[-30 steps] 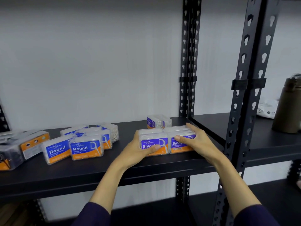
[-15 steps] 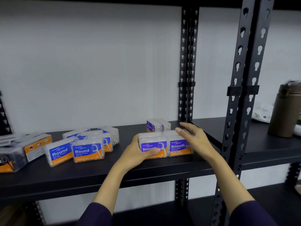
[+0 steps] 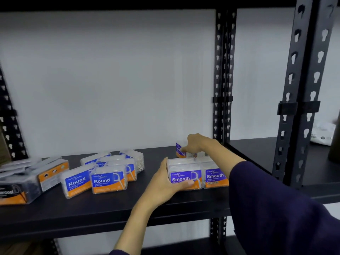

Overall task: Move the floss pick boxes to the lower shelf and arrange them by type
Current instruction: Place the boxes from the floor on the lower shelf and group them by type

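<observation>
Since half a second ago, the right hand [image 3: 197, 144] has left the front pair of boxes and reached back to the rear Smooth box [image 3: 179, 150] at 12 o'clock of them, its fingers curled onto the box top; whether it truly grips is unclear. Left hand [image 3: 166, 183] holds the front-left Smooth box [image 3: 184, 173], thumb across its label. Beside it, touching, stands the second Smooth box [image 3: 214, 173]. Both lie long side across the shelf [image 3: 110, 208], labels facing outward. Round boxes [image 3: 108, 179] sit at 9 o'clock.
</observation>
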The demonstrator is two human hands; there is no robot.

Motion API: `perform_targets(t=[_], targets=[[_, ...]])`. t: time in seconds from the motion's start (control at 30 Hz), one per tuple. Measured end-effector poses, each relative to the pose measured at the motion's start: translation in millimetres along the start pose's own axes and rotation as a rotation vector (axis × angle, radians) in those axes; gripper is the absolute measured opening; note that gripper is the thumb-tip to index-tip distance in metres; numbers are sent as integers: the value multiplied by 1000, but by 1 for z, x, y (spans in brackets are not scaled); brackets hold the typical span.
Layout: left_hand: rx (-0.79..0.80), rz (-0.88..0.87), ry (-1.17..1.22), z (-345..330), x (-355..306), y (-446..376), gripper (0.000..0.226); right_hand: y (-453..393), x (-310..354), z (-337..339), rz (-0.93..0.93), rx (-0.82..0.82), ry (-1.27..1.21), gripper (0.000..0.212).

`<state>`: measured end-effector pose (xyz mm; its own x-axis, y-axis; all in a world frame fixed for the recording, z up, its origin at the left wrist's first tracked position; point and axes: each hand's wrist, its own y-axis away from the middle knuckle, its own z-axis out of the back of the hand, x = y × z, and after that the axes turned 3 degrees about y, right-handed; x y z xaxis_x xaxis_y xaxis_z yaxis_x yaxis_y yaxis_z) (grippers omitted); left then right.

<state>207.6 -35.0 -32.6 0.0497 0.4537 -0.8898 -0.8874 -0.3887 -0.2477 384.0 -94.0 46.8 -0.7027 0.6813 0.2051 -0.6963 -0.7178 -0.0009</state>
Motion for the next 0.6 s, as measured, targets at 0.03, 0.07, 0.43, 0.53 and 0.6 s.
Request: perform_targets(t=[0.03,0.07,0.43,0.53,0.6], targets=[[8,-3,-1,0,1,-1,59,-4,1,-1,-9,17,15,53],[12,-9,4,0,1,-1,59,-8,1,-1,-9,23,15,53],[14,-21,-6,2,7,-4,129,4,-29,16,294,413,-303,68],[-5,-14,-61,3,6,-5,134,4,-36,17,350,456,-379,47],[-4,-30,-87,2,6,-5,131,2,-39,16,371,450,-433,39]])
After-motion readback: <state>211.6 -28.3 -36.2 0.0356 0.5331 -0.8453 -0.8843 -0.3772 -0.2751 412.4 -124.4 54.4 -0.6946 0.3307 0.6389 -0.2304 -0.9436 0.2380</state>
